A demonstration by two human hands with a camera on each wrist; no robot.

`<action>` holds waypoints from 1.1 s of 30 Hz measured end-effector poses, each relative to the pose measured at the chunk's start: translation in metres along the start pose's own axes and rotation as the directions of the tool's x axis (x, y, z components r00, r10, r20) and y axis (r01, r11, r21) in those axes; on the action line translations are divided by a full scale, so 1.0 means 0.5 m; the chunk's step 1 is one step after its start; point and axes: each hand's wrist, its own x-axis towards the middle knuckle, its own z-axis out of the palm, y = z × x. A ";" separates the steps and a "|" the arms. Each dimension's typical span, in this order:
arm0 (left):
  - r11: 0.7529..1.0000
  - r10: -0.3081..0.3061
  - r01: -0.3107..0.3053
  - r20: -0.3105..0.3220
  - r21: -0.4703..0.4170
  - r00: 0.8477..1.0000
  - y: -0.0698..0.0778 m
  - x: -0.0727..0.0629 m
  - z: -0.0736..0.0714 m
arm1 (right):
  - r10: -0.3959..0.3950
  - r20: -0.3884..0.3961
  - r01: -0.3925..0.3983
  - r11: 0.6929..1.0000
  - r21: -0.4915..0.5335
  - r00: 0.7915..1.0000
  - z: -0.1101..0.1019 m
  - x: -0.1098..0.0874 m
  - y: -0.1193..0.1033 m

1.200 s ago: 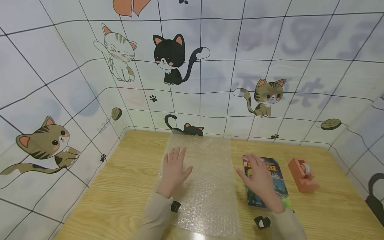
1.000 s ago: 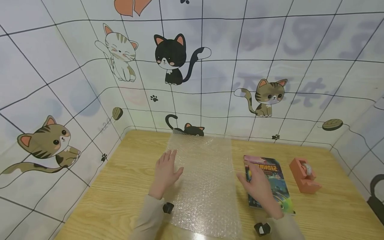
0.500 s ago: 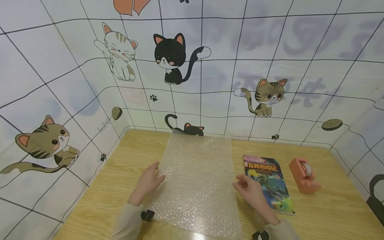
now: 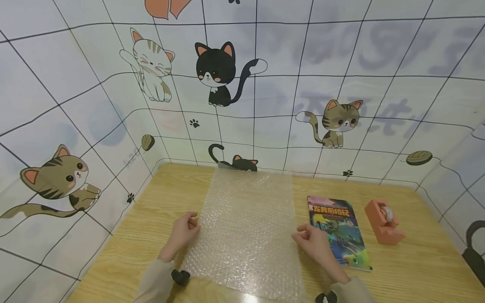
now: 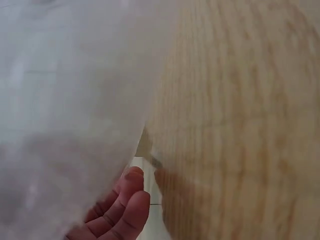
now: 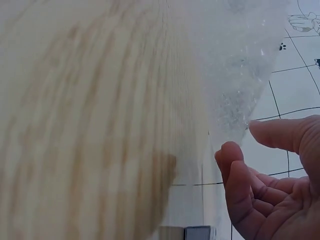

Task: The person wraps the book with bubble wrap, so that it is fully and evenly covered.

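A clear sheet of bubble wrap [image 4: 250, 227] lies flat on the wooden table, its long sides running away from me. At its left edge my left hand [image 4: 182, 231] has loosely curled fingers, with thumb and forefinger apart in the head view. The left wrist view shows fingertips [image 5: 134, 182] right by the sheet's edge, partly hidden by the wrap. My right hand [image 4: 312, 242] is beside the right edge, between the wrap and a colourful book [image 4: 342, 233]. In the right wrist view its thumb [image 6: 280, 134] and curled forefinger have a gap between them.
An orange tape dispenser [image 4: 382, 223] with a roll of tape stands right of the book. Behind the wooden table [image 4: 413, 269] hangs a white gridded sheet [image 4: 273, 97] printed with cats. A dark curved object [image 4: 475, 244] shows at the far right.
My left hand has moved left and towards me, from over the wrap to its left edge. My right hand has drawn back off the book to the right edge, and both hands' fingers have curled.
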 end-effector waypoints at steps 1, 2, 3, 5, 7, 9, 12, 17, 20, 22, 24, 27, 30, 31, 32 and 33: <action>1.000 -0.006 0.006 -0.001 -0.004 1.000 -0.001 0.000 0.000 | 0.008 0.003 -0.008 1.000 -0.003 1.000 0.001 0.001 0.001; 1.000 -0.011 0.011 -0.003 -0.005 1.000 -0.002 0.000 0.001 | 0.015 0.005 -0.015 1.000 -0.008 1.000 0.002 0.001 0.003; 1.000 -0.013 0.013 -0.005 -0.005 1.000 -0.003 0.000 0.001 | 0.025 0.010 -0.025 1.000 -0.009 1.000 0.002 0.002 0.005; 1.000 -0.023 0.023 -0.008 -0.006 1.000 -0.004 -0.001 0.001 | 0.045 0.025 -0.045 0.999 -0.007 0.999 0.004 0.002 0.007; 0.999 -0.034 0.034 -0.004 -0.012 0.999 -0.006 -0.002 0.000 | 0.066 0.044 -0.066 0.998 0.005 0.997 0.006 0.002 0.008; 0.999 -0.039 0.039 0.003 -0.020 0.999 -0.007 -0.003 0.000 | 0.082 0.064 -0.083 0.996 0.015 0.995 0.006 0.000 0.007; 0.998 -0.056 0.057 0.017 -0.042 0.998 -0.008 -0.007 -0.001 | 0.088 0.084 -0.092 0.995 0.037 0.993 0.005 -0.002 0.004; 0.990 -0.103 0.107 0.046 -0.093 0.994 -0.013 -0.019 0.001 | 0.049 0.073 -0.053 0.997 0.048 0.996 0.001 -0.001 0.001; 0.980 -0.138 0.147 0.070 -0.137 0.988 -0.015 -0.031 0.002 | 0.017 0.052 -0.019 0.999 0.043 0.999 -0.002 0.001 -0.001; 0.975 -0.152 0.163 0.081 -0.152 0.985 -0.014 -0.042 0.001 | 0.001 0.044 -0.003 0.999 0.043 0.999 -0.003 0.003 -0.002; 0.971 -0.162 0.175 0.089 -0.165 0.983 -0.011 -0.053 0.000 | -0.009 0.043 0.006 0.999 0.053 0.999 -0.004 0.006 -0.001; 0.966 -0.171 0.188 0.107 -0.178 0.980 -0.005 -0.067 -0.003 | -0.030 0.039 0.028 0.998 0.063 0.999 -0.006 0.012 0.003; 0.953 -0.176 0.204 0.138 -0.224 0.975 -0.001 -0.082 -0.005 | -0.063 0.036 0.061 0.996 0.067 0.997 -0.008 0.019 0.005; 0.946 -0.178 0.212 0.152 -0.245 0.972 0.000 -0.088 -0.006 | -0.075 0.037 0.073 0.995 0.061 0.996 -0.009 0.021 0.005; 0.938 -0.182 0.223 0.168 -0.266 0.969 0.001 -0.093 -0.007 | -0.084 0.039 0.082 0.995 0.059 0.996 -0.011 0.024 0.005; 0.928 -0.185 0.234 0.185 -0.290 0.965 0.002 -0.099 -0.008 | -0.088 0.046 0.086 0.995 0.058 0.995 -0.013 0.026 0.004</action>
